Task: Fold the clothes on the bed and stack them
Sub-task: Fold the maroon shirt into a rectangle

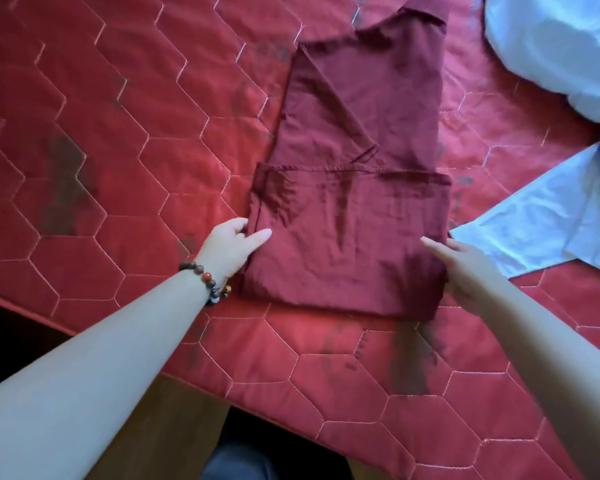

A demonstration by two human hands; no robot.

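Landmark for everything below: the maroon garment, lying flat on the red quilted bedspread, near its front edge.

We've got the garment narrowed to a long strip, its near end doubled over as a wider band. That band is what we're working.

Left hand sits at the garment's near-left edge. Thumb lies on top, other fingers tuck under the edge, so it's pinching the folded layers. Bead bracelet on that wrist, just off the garment's left side.

Right hand mirrors it at the near-right edge. One finger lies straight on top of the cloth; the rest drop behind the edge. Looks like a pinch on the layers, though that hand is blurred.

Why both sides: our read is that gripping both edges at the same height keeps the band square and taut for the next roll toward the far end.

Pale blue cloth lies right of the garment, one corner almost touching the right hand. White bundle sits far-right of it. Both look unfolded, so most of the task remains. No stack visible yet.

Risk: the thin fabric slips and the layers skew if one side lifts first.
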